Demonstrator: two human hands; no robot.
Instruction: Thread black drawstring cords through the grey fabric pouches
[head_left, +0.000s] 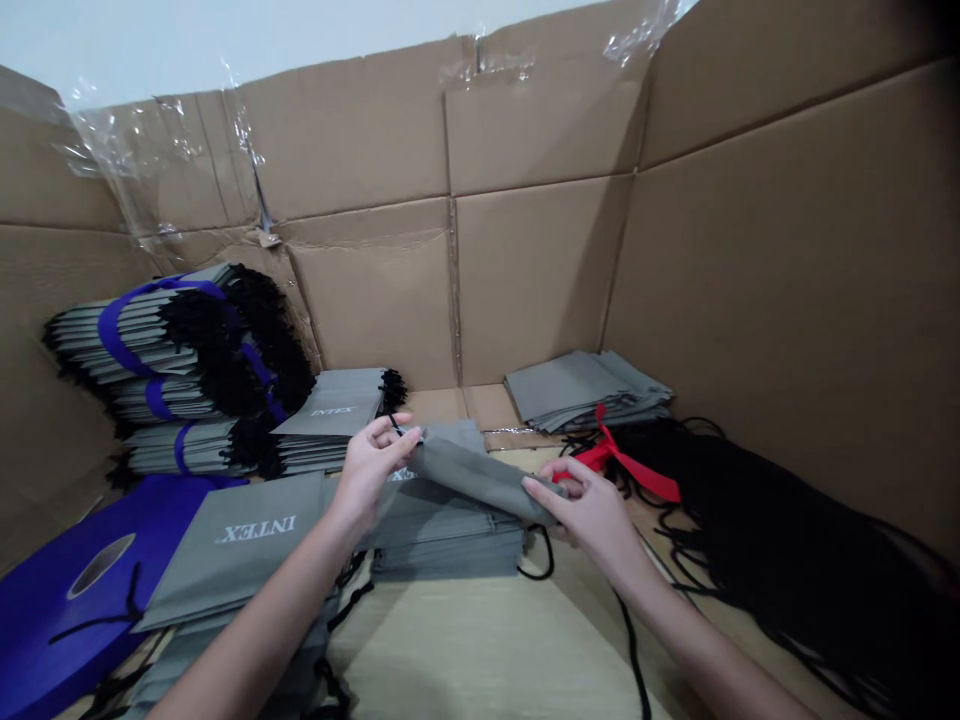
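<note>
- Holding the long grey cloth pouch [480,475] up in the air was a job for two hands, one at each end.
- The left hand [371,465] had its thumb and fingers pinched almost shut on one end. A bit of thin black cord [394,424] poked out by those fingers.
- The right hand [589,500] had its thumb and first finger pinched on the other end, with almost no gap.
- The pouch was tilted, lower at the right hand, just over a neat pile of flat grey pouches [450,560].
- A black cord loop [550,560] hung below the right hand. I could not tell if it was part of the held pouch.
- To the right of that hand were a shiny red ribbon [637,470] and a big heap of long black cords [787,540]. A loose cord could catch there and get in a knot, because the heap was so near.
- The pinch looked small, so a hard pull could make the soft cloth slip out or twist.
- If an arm bumped the grey pouches with white letters [247,530] on the left, they could slide, because that pile looked uneven.
</note>
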